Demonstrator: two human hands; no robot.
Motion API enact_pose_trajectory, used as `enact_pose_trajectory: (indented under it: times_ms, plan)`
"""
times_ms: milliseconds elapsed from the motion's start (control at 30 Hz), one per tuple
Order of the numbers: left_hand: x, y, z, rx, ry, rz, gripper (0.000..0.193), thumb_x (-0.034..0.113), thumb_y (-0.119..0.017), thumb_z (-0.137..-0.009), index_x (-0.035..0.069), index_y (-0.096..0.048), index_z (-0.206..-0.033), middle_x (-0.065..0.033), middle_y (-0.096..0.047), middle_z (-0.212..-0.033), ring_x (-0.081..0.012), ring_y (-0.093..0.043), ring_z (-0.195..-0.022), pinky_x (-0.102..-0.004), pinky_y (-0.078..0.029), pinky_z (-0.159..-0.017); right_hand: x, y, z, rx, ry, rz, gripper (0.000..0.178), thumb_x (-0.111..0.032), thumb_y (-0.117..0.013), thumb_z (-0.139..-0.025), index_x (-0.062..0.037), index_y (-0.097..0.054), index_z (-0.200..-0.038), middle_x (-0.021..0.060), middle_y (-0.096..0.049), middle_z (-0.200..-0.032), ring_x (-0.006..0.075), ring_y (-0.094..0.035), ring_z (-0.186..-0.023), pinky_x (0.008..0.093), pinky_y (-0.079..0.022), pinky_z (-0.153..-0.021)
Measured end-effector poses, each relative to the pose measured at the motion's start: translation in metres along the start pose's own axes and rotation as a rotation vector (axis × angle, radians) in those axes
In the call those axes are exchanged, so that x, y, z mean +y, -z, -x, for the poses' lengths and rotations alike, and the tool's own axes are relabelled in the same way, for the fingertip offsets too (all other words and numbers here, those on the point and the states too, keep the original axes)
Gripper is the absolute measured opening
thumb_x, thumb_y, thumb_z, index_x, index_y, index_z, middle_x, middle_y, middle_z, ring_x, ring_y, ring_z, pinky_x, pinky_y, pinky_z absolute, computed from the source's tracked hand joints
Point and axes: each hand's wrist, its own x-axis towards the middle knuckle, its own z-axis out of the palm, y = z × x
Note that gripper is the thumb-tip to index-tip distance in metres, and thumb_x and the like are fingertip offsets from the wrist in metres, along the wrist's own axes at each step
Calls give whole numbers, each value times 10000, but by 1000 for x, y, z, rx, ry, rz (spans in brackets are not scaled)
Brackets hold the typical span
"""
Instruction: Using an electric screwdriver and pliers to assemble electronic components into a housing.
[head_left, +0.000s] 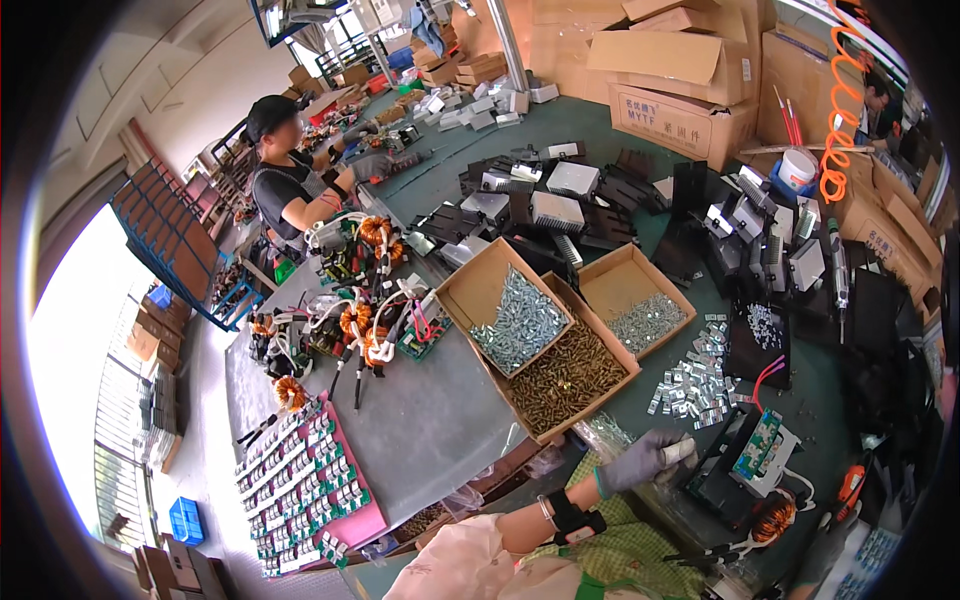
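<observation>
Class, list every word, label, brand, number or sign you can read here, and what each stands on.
Large brown carton at the back: dark lettering, readable, but I don't copy printed words.
Brown carton at the right: dark lettering, likewise not copied.
White tub: coloured markings, too small to read.
I make out no other clear text.

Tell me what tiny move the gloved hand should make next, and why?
Perhaps reach the left hand slightly right to steady the black unit: that hand is close beside it, and the unit's green circuit board is exposed.
</observation>
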Motion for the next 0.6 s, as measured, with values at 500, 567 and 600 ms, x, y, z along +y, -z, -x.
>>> enact_pose_trajectory:
  times_ms: [500, 567, 600]
  plan:
    - [1, 1, -1, 5, 21, -45, 418, 391, -457, -962, 8, -586, -853, 1, -433, -530, -72, -392, -476, -228, -318, -481, -5, -1, 1, -28, -45, -74, 586, -72, -536, -874, -78, -276, -1399, 215, -418, -1329, 401, -468, -1161, 438, -414, -916]
    - [4, 2, -3, 19, 32, -58, 435, 408, -455, -958, 7, -592, -860, 3, -430, -523, -70, -392, -477, -229, -319, -482, -5, 0, 2, -34, -49, -76, 586, -71, -537, -873, -77, -276, -1399, 216, -419, -1328, 402, -469, -1160, 438, -414, -917]
    - [4, 1, -2, 29, 40, -67, 434, 411, -456, -957, 11, -596, -862, 6, -430, -521, -69, -394, -478, -229, -322, -484, -5, 1, 3, -30, -49, -86, 586, -71, -537, -873, -77, -276, -1398, 216, -419, -1328, 402, -469, -1160, 437, -413, -917]
